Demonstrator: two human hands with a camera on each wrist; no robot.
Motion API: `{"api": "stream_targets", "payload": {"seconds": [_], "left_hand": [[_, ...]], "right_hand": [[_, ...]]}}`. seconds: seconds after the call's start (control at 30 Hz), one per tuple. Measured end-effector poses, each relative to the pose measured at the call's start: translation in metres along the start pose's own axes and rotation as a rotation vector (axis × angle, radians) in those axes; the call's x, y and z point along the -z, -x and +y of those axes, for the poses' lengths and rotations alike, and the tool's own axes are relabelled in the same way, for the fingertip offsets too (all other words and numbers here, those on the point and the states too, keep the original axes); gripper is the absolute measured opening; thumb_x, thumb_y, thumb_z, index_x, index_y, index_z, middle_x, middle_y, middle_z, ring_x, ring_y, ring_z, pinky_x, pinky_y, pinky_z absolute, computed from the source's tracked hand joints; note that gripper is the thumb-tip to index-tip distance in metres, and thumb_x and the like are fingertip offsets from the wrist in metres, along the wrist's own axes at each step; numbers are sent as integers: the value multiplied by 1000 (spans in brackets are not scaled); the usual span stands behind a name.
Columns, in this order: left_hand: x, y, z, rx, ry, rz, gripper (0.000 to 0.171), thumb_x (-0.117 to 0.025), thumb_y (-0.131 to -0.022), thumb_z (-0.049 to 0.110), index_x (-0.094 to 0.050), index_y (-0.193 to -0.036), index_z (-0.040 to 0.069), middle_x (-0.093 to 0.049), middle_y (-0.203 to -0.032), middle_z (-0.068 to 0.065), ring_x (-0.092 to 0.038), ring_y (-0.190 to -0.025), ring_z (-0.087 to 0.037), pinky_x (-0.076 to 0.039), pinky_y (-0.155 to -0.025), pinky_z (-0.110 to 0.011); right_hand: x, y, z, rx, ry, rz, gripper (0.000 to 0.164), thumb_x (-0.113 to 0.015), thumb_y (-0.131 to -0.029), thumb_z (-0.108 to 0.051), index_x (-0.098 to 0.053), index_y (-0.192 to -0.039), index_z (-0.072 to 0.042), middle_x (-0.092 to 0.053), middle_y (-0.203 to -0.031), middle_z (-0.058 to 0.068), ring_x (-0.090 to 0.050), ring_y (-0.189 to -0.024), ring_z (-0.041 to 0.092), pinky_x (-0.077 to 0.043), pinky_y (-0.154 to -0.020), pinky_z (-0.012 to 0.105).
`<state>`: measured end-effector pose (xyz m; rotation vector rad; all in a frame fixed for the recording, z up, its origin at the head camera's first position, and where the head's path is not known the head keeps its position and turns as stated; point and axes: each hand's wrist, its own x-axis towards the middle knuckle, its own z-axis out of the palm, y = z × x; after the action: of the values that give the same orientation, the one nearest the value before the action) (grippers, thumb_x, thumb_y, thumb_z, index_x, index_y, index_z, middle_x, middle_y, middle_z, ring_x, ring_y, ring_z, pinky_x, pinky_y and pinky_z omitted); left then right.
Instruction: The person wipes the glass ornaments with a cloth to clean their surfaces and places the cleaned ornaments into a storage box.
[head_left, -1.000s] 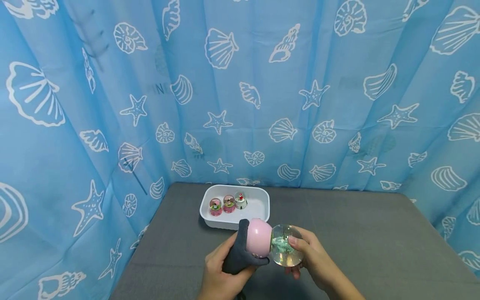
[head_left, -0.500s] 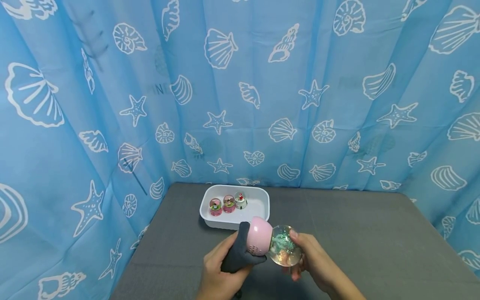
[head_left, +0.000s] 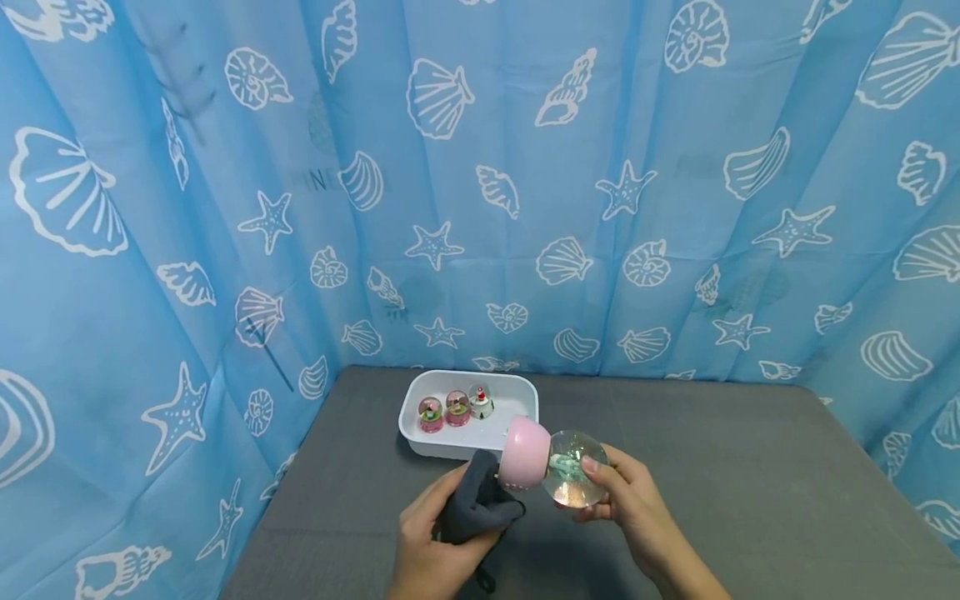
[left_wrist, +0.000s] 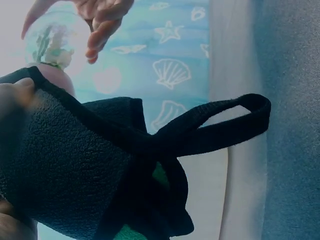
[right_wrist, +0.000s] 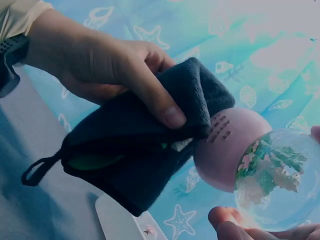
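Note:
My right hand (head_left: pixel 632 502) grips a snow globe by its clear glass ball, thumb on the near side. The globe lies on its side in the air, its pink base (head_left: pixel 524 452) facing left and green and pale figures inside the ball (right_wrist: pixel 282 175). In my left hand (head_left: pixel 433 533) is a folded dark grey cloth (head_left: pixel 474 510) with a hanging loop (left_wrist: pixel 222 125). The cloth's upper edge is right at the base, where small holes show in the right wrist view. Green shows inside the cloth's folds.
Behind the hands, a white tray (head_left: pixel 517 388) on the grey table (head_left: pixel 720 475) bears small snow globes: two pink-based ones (head_left: pixel 457 408) and a white one (head_left: pixel 481 403). A blue shell-print curtain (head_left: pixel 510 267) hangs at the back and left.
The snow globe has risen slightly and turned, its base drawing out of the cloth's folds. My left hand has shifted a little left with the cloth, which now hangs more crumpled.

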<state>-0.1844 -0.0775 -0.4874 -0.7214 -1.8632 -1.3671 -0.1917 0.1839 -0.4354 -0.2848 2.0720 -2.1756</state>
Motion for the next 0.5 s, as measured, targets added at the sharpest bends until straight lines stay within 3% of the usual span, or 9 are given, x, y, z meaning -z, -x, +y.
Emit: {"api": "stream_targets", "payload": {"seconds": [0.23,0.33,0.5], "left_hand": [[4,0,0,24,16,0,75,-96,-73,-1,-64,-141,4,-74,-127,-16,-75,-114,-22,-62,-98,-26],[8,0,1,45,6,-2,74,-96,-74,1,-65,-141,6,-74,-126,-14,-75,-113,-19,-62,-97,-24],[16,-3,-1,44,-7,-5,73,-96,-74,0,-65,-140,5,-74,-126,-15,-75,-114,-19,-61,-98,-23]], "right_hand": [[-5,-7,-2,14,49,160,40,-59,-108,-15,-57,-136,13,-75,-98,5,-78,-80,19,-69,-69,41],[-5,-11,-1,10,98,220,41,-69,-103,-14,-59,-136,8,-76,-102,10,-78,-81,18,-69,-69,38],[-5,-17,1,17,234,306,57,-87,-91,-22,-62,-139,-4,-76,-117,19,-79,-85,15,-68,-69,33]]}}
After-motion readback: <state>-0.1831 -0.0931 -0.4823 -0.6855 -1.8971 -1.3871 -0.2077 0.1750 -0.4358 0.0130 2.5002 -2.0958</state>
